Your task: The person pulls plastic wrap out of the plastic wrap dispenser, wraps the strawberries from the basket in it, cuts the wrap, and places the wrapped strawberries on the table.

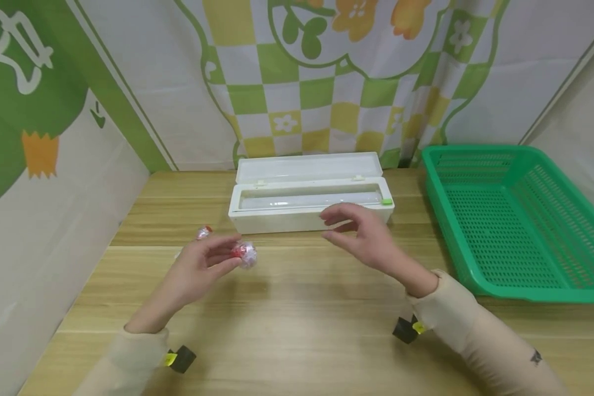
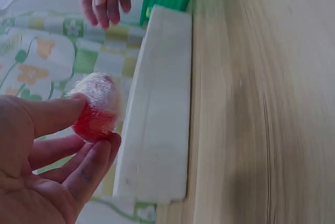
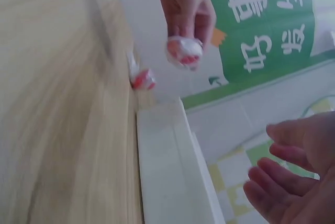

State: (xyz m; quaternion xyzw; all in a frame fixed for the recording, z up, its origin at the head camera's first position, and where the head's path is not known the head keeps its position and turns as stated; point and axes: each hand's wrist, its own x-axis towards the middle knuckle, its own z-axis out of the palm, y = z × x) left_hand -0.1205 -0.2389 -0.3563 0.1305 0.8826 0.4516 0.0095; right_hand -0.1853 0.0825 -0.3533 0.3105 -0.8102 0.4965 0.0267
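Observation:
My left hand (image 1: 196, 269) pinches a rounded red thing wrapped in crinkled clear film (image 2: 98, 108) between thumb and fingertips, held up above the table. What kind of thing is inside the wrap I cannot tell. A second film-wrapped red bundle (image 3: 143, 79) lies on the table beyond the left hand, partly hidden by it in the head view. My right hand (image 1: 361, 234) hovers with bent, parted fingers and nothing between them. It overlaps the front right of a white cling film dispenser (image 1: 277, 223), whose lid (image 1: 309, 168) stands raised over a roll of film (image 1: 307, 201).
A green slider (image 1: 387, 202) sits at the dispenser's right end. To the right stands a large green plastic basket (image 1: 512, 293) on the wooden table (image 1: 297, 341). Patterned cloth (image 1: 317, 104) hangs behind the table, with a printed cloth wall at the left.

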